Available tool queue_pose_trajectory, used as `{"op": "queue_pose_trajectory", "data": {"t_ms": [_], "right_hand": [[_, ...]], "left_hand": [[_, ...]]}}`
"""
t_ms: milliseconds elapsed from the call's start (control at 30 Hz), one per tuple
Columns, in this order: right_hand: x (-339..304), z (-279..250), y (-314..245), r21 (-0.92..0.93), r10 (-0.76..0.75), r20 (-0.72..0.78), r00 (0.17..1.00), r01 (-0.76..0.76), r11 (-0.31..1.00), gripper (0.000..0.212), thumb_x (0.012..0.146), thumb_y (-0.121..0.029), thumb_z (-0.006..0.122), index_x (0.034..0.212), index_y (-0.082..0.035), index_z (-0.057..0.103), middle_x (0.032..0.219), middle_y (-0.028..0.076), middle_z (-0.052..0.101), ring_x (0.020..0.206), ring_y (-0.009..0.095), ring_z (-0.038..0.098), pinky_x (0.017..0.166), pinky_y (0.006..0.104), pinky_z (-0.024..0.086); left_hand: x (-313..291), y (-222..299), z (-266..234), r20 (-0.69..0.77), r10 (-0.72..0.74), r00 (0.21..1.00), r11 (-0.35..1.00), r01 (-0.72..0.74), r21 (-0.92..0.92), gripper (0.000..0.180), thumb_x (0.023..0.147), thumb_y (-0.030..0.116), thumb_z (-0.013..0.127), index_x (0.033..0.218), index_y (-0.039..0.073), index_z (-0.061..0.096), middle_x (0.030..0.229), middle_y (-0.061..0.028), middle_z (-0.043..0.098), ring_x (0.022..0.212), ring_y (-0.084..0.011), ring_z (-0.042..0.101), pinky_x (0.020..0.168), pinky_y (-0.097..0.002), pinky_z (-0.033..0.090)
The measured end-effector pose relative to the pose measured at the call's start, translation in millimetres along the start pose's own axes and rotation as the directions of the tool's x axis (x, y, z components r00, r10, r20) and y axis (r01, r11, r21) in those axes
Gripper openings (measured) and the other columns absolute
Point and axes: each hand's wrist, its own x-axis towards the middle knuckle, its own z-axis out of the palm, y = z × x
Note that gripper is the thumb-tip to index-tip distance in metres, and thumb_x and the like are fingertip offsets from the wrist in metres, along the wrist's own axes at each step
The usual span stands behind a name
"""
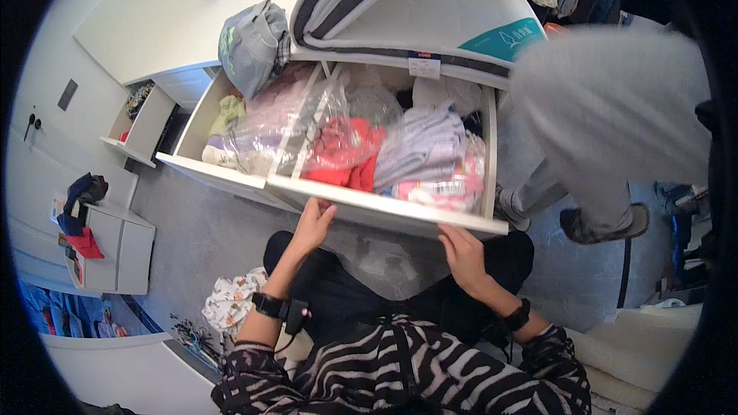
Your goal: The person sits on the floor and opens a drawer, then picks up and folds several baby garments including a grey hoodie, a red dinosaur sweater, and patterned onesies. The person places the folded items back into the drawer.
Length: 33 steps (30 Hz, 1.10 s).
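I sit before a white drawer (384, 203), pulled out and filled with clothes. My left hand (311, 229) is closed on its front panel, left of the middle. Near the right end, my right hand (463, 257) has its fingers bent against the same panel. Inside lie a red garment (357, 150), a folded striped garment (425, 142) and a pink plastic-wrapped bundle (446, 190). Clear plastic bags (332, 127) spread over the left part and across into the neighbouring open drawer (211, 170). Parts of my fingertips are hidden by the panel.
A folded mattress (430, 4) and a grey garment (250, 42) lie above the drawers. To the right stands a person in grey trousers (607, 100), close to the drawer. A patterned white cloth (231, 300) is on the floor at my left, beyond it a white cabinet (123, 250).
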Motion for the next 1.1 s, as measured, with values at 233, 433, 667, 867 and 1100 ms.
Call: {"op": "queue_pose_trajectory", "data": {"t_ms": [233, 433, 667, 867, 1100], "right_hand": [[-19.3, -66.9, -46.3, 0.312, -0.315, 0.453, 0.834, 0.182, 0.932, 0.023, 0.08, -0.019, 0.067, 0.092, 0.001, 0.065, 0.085, 0.012, 0.066, 0.079, 0.029, 0.065, 0.075, 0.0331, 0.052], [-27.5, -158.3, -75.6, 0.249, -0.687, -0.214, 0.695, 0.719, 0.649, 0.038, 0.085, -0.042, 0.058, 0.077, -0.006, 0.066, 0.067, 0.002, 0.062, 0.059, 0.016, 0.061, 0.057, 0.0296, 0.055], [-34.6, -166.5, -73.6, 0.16, -0.76, -0.199, 0.619, 0.786, 0.598, 0.028, 0.083, -0.031, 0.066, 0.079, -0.004, 0.066, 0.065, 0.003, 0.058, 0.055, 0.018, 0.057, 0.053, 0.0299, 0.051], [-36.3, -137.3, -83.3, 0.099, -0.785, -0.395, 0.477, 0.872, 0.479, 0.027, 0.087, -0.023, 0.062, 0.078, 0.002, 0.065, 0.069, 0.004, 0.06, 0.06, 0.017, 0.059, 0.058, 0.0287, 0.053], [-37.8, -188.7, -57.9, -0.239, -0.744, -0.541, 0.393, 0.776, 0.584, 0.017, 0.084, -0.018, 0.063, 0.075, -0.003, 0.065, 0.067, 0.004, 0.06, 0.056, 0.019, 0.059, 0.055, 0.0304, 0.054]], "left_hand": [[-102.7, 132.2, -61.5, 0.72, -0.024, 0.694, 0.856, -0.357, 0.373, 0.043, 0.085, 0.021, 0.06, 0.119, -0.002, 0.048, 0.109, -0.0207, 0.059, 0.099, -0.0383, 0.057, 0.084, -0.0396, 0.046], [-171.0, 240.9, -66.5, 0.724, 0.485, 0.49, 0.845, -0.475, -0.245, 0.011, 0.083, 0.006, 0.061, 0.081, -0.005, 0.064, 0.082, -0.0146, 0.065, 0.075, -0.0276, 0.063, 0.068, -0.0317, 0.05], [-177.0, 260.1, -23.8, 0.583, 0.595, 0.553, 0.797, -0.498, -0.342, 0.02, 0.08, 0.008, 0.064, 0.066, -0.005, 0.06, 0.062, -0.0146, 0.062, 0.055, -0.0236, 0.061, 0.053, -0.031, 0.05], [-184.5, 305.7, 28.5, 0.61, 0.702, 0.368, 0.701, -0.513, -0.496, 0.008, 0.08, 0.0, 0.062, 0.077, -0.007, 0.059, 0.07, -0.0157, 0.059, 0.059, -0.0212, 0.056, 0.057, -0.028, 0.044], [-183.3, 344.9, 156.3, 0.314, 0.938, -0.145, 0.344, 0.287, -0.894, 0.012, 0.081, 0.007, 0.064, 0.085, -0.003, 0.061, 0.084, -0.0176, 0.062, 0.077, -0.0254, 0.056, 0.071, -0.0349, 0.047]]}}
